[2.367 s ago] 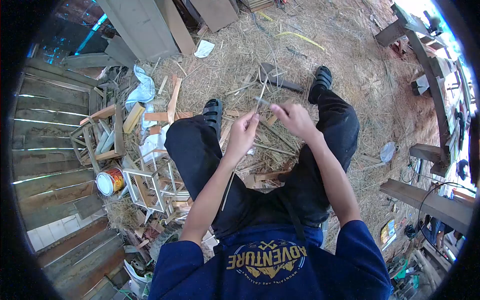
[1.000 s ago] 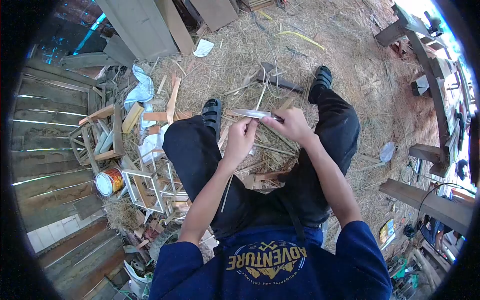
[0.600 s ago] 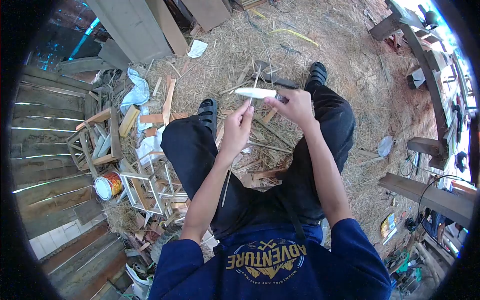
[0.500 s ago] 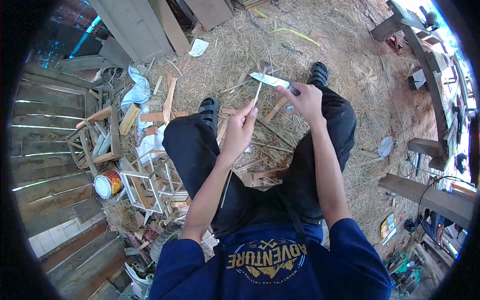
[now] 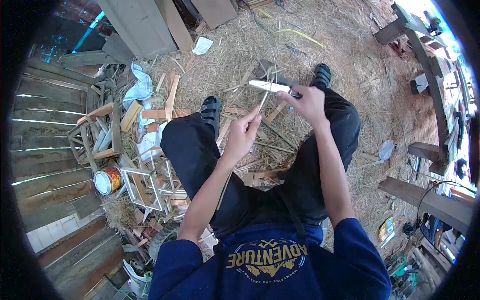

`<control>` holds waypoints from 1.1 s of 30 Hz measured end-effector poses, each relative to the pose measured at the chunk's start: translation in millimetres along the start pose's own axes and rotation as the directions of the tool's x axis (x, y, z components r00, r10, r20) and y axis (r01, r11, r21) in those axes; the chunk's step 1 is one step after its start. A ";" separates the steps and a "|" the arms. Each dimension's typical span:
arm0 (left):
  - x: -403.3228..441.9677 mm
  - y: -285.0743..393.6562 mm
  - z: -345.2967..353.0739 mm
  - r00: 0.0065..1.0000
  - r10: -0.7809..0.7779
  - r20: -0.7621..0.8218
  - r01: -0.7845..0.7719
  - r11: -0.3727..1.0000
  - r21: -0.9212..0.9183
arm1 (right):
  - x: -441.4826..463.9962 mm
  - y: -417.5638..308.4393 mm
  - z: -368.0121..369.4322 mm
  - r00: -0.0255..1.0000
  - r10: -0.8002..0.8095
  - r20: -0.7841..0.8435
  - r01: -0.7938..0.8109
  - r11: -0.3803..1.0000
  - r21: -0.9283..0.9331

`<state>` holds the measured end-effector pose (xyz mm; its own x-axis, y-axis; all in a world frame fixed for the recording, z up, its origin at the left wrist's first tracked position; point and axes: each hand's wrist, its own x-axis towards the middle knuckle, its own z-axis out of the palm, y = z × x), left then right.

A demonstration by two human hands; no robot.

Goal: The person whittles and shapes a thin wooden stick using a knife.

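Note:
A thin pale strip (image 5: 263, 100) is pinched in my left hand (image 5: 242, 135), and its upper end points away from me. The strip's tail shows below the hand, beside my forearm. My right hand (image 5: 308, 104) is wrapped round the handle of a knife (image 5: 269, 86). The bright blade points left and lies across the strip, above my left fingertips. Whether the edge touches the strip I cannot tell. Beyond the blade, a dark-headed tool (image 5: 265, 66) lies on the straw-covered ground between my feet.
At the left stand a white frame (image 5: 145, 186), a paint can (image 5: 107, 181) and a wooden rack (image 5: 97, 131). A pale cloth (image 5: 140, 85) and wood scraps lie near my left foot. Heavy beams (image 5: 425, 200) stand at the right. Boards (image 5: 140, 25) lean at the top.
The knife has gone from near my left fingertips to farther up the strip, shifting several times on the way. Both hands keep their grips, and the view has shifted slightly.

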<state>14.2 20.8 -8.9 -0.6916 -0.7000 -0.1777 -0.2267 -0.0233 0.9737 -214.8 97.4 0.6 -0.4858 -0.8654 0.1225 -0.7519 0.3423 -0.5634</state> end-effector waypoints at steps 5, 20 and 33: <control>7.8 -1.9 2.3 1.000 -0.023 0.018 0.024 0.999 -0.027 | -9.2 -10.2 12.8 0.998 0.070 -0.011 -0.069 0.997 0.040; 9.3 -36.4 -1.8 0.997 0.047 0.063 -0.049 0.998 0.032 | -22.6 -11.0 9.8 0.955 -0.282 0.094 0.280 0.959 0.035; -3.1 0.4 -1.8 0.996 -0.082 0.019 0.083 0.995 -0.052 | -2.8 -4.5 0.3 0.998 -0.014 -0.057 0.013 1.000 -0.020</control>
<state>17.5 21.7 -7.7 -0.6834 -0.6821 -0.2601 -0.2475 -0.1187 0.9616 -209.9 98.2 2.6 -0.4998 -0.8480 0.1764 -0.7669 0.3386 -0.5452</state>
